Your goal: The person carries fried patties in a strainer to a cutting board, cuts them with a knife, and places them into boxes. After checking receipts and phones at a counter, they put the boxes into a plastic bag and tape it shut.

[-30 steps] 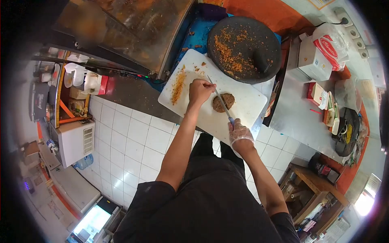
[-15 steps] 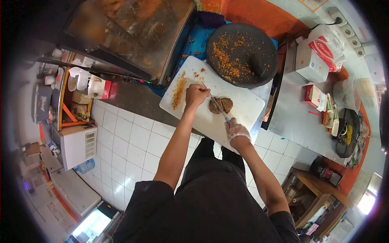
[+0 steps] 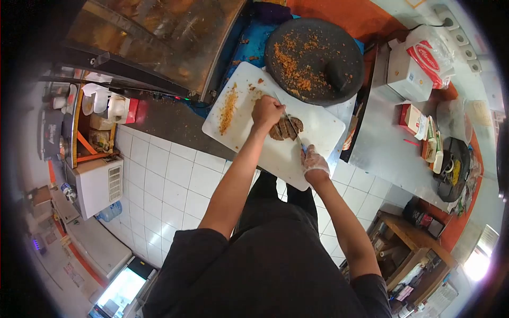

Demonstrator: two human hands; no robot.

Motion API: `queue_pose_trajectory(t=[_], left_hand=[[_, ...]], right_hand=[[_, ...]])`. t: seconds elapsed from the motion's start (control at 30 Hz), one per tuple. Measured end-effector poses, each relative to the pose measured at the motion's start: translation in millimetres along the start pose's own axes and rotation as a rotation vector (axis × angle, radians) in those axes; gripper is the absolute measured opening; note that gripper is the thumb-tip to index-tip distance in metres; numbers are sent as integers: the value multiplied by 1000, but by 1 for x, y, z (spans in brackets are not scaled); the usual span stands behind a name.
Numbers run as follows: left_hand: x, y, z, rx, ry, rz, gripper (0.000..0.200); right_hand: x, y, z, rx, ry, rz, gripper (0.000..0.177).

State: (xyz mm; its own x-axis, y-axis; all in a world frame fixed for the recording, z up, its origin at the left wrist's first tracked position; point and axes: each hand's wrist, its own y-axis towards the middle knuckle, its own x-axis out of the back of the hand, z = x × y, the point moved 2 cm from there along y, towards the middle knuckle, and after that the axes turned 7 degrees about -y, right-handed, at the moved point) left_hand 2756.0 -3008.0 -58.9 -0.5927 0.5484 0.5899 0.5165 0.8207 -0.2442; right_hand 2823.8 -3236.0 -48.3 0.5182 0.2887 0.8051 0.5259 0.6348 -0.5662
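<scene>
On a white cutting board (image 3: 318,124) lies a brown patty-like piece of food (image 3: 283,130), cut into several strips. A knife (image 3: 293,129) lies across it. My right hand (image 3: 315,160), in a clear plastic glove, is closed round the knife's blue handle. My bare left hand (image 3: 268,112) is closed at the knife's tip end, beside the food; its fingertips are pinched near the blade's back. Orange-brown crumbs (image 3: 228,110) lie on the board's left side. Behind the board sits a dark stone mortar (image 3: 289,50) with crumbs and a pestle (image 3: 334,74) in it.
A glass-topped case (image 3: 154,40) stands at the back left. On the steel counter (image 3: 376,153) at right are a white box (image 3: 408,74), a red-and-white pack (image 3: 432,61), small cartons (image 3: 411,121) and a black pan (image 3: 455,169). White floor tiles show below the board.
The knife and both hands have shifted right relative to the board. The food, earlier showing fewer cuts, now shows more strips. The whole view has also shifted slightly.
</scene>
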Motion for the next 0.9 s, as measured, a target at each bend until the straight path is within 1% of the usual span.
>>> queue_pose_trajectory(t=[0.03,0.1,0.13,0.2,0.23,0.27,0.33,0.37,0.4,0.43,0.47,0.5,0.53,0.57,0.6,0.63,0.67,0.7,0.73,0.77,0.87,0.9], left_hand=[[-2,-1,3,-8,0,6,20],[0,10,8,-6,-21,102,23],[8,8,-2,-21,-22,95,23],[25,-17,-13,-45,-218,73,24],[32,-28,-14,-102,-375,13,23],[42,-42,-15,-98,-371,14,23],[68,-71,-15,-34,-560,-43,22],[76,-84,-9,-29,-557,-48,22],[83,-95,-2,51,-569,-1,20],[90,-105,6,130,-580,46,18],[92,-114,20,136,-579,43,18],[90,-121,39,48,-588,14,17],[94,-128,45,-39,-596,-16,17],[99,-137,55,43,-566,4,18],[105,-145,58,48,-566,-3,18],[109,-154,62,110,-567,-6,19],[111,-161,66,172,-571,-11,21],[112,-165,69,176,-576,-18,21],[112,-169,73,203,-587,-31,23],[111,-173,76,229,-597,-41,24],[111,-178,74,252,-556,-45,27],[111,-177,76,251,-558,-43,27]], right_hand=[[4,-3,1,6,4,19,41],[21,-9,1,8,13,14,42],[39,-15,4,16,-40,42,42],[78,-28,12,33,-94,73,42],[102,-33,13,51,-152,69,41],[118,-35,11,67,-208,66,41],[137,-27,2,70,-323,-96,38],[140,-14,-5,106,-315,-227,36],[142,2,-10,142,-304,-360,33],[144,20,-11,135,-291,-419,30],[147,35,-9,126,-278,-474,26],[155,45,0,64,-316,-412,27],[152,46,5,71,-317,-409,27],[150,45,12,132,-357,-613,31],[148,43,21,194,-392,-820,36],[140,34,34,249,-393,-843,43],[115,31,41,326,-355,-855,42],[91,30,48,370,-116,-555,46],[79,18,69,309,-115,-471,54],[63,21,83,254,-169,-400,59],[39,22,104,261,-226,-441,60],[34,22,109,311,-311,-490,53]])
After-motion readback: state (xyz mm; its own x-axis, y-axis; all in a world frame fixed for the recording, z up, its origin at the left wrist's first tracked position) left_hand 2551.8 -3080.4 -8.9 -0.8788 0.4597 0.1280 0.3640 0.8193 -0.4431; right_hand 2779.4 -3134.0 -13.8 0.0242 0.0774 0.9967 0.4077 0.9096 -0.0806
